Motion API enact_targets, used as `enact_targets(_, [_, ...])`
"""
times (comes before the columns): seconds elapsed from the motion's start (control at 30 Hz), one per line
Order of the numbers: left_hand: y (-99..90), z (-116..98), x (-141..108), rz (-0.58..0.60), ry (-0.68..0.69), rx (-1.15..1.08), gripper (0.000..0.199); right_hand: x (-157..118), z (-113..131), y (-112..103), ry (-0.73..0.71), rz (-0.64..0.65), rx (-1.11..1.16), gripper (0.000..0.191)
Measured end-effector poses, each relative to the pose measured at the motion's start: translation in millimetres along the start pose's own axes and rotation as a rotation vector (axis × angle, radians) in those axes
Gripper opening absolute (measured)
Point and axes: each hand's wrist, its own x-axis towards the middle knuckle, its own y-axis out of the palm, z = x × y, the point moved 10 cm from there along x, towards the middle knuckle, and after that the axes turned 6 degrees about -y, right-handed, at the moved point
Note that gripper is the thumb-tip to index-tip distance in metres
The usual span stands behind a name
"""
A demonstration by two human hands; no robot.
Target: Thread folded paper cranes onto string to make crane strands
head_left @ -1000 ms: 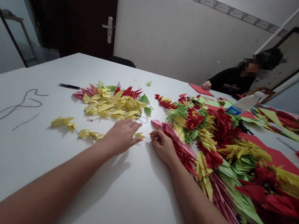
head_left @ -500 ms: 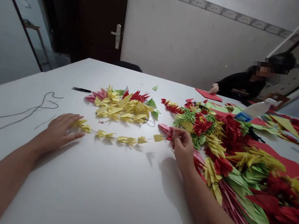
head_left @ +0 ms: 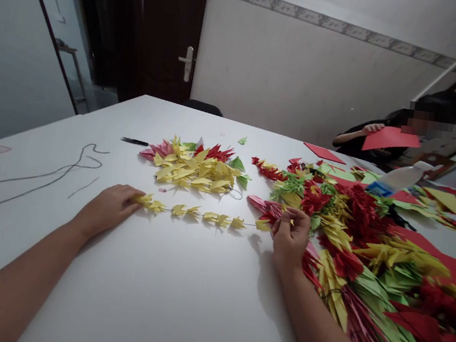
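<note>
A string of yellow folded paper cranes (head_left: 192,211) stretches between my two hands, just over the white table (head_left: 161,286). My left hand (head_left: 110,208) is closed on the yellow crane at its left end. At the right end, my right hand (head_left: 291,239) pinches the string with thumb and forefinger, beside one yellow crane. Exactly what lies between those fingertips is partly hidden. Behind the string lies a pile of yellow cranes (head_left: 200,170) with some red, pink and green ones. Pink folded paper (head_left: 263,205) lies close behind my right hand.
Strung red, green and yellow cranes (head_left: 348,250) heap up along the right. A plastic bottle (head_left: 398,181) leans there. A black pen-like object (head_left: 134,141) and loose dark cord (head_left: 63,165) lie left. Across the table, a person (head_left: 374,138) holds up red paper (head_left: 391,139).
The string looks straighter, and my left fingers have closed in on its end crane. The other person has lifted a red sheet off the table. The view has shifted slightly left.
</note>
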Motion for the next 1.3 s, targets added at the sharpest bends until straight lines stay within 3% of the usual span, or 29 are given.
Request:
enact_targets(0.2, [-1.9, 1.0, -1.3, -0.006, 0.011, -0.012, 0.048, 0.8, -1.0, -5.5, -0.008, -0.034, -0.004, 0.030])
enact_targets(0.43, [-4.5, 5.4, -0.7, -0.035, -0.034, -0.022, 0.038, 0.8, 4.3, -4.5, -0.020, -0.035, -0.048, 0.029])
enact_targets(0.7, [-15.4, 17.6, -1.6, -0.151, -0.148, 0.024, 0.043, -2.2, 1.5, -2.1, 0.008, -0.005, -0.040, 0.029])
enact_targets(0.97, [-15.0, 26.1, -5.5, -0.100, -0.264, 0.016, 0.040, 2.6, 29.4, 1.4, 0.016, 0.026, -0.004, 0.028])
enact_targets(1.17, [-18.7, 29.5, -6.5, -0.120, -0.290, 0.011, 0.036, 3.8, 50.5, 12.0, 0.077, 0.180, -0.068, 0.029])
enact_targets(1.3, [-20.7, 28.7, -5.6, -0.131, -0.294, 0.002, 0.034, -2.3, 66.5, -4.8, 0.074, 0.172, -0.088, 0.032])
